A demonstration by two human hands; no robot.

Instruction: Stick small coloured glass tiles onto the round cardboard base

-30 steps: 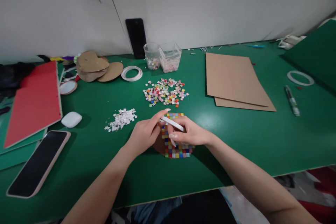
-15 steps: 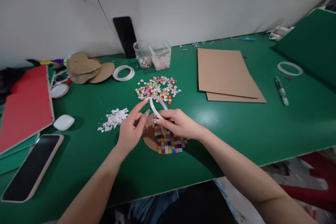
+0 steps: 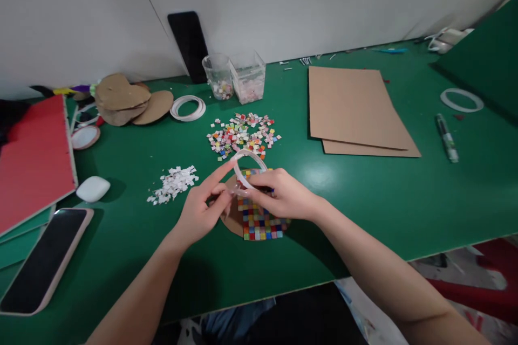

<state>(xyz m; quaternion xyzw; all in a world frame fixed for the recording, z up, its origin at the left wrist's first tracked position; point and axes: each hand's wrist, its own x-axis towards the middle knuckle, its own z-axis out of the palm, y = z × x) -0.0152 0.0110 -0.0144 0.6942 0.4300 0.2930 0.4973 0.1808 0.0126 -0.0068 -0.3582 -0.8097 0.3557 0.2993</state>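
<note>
A narrow white roll of tape (image 3: 242, 175) stands on edge between my hands. My right hand (image 3: 283, 191) is closed on its near side, thumb and fingers pinching the ring. My left hand (image 3: 204, 207) touches the roll's far left side with the index fingertip, while its thumb and curled fingers close at the tape by my right thumb. Below them lies a round cardboard disc (image 3: 233, 221), its right part covered by rows of coloured mosaic tiles (image 3: 259, 232). My right hand hides some of the tiles.
Loose coloured tiles (image 3: 243, 135) lie beyond my hands, with white paper scraps (image 3: 174, 184) to the left. Behind stand a clear cup (image 3: 219, 78) and a clear square container (image 3: 249, 81). Cardboard sheets (image 3: 352, 108) lie right; a phone (image 3: 46, 259) lies at the near left.
My left thumb and curled fingers have come closer to my right thumb at the tape. The roll has tilted slightly and shifted a little to the right. My view has shifted slightly.
</note>
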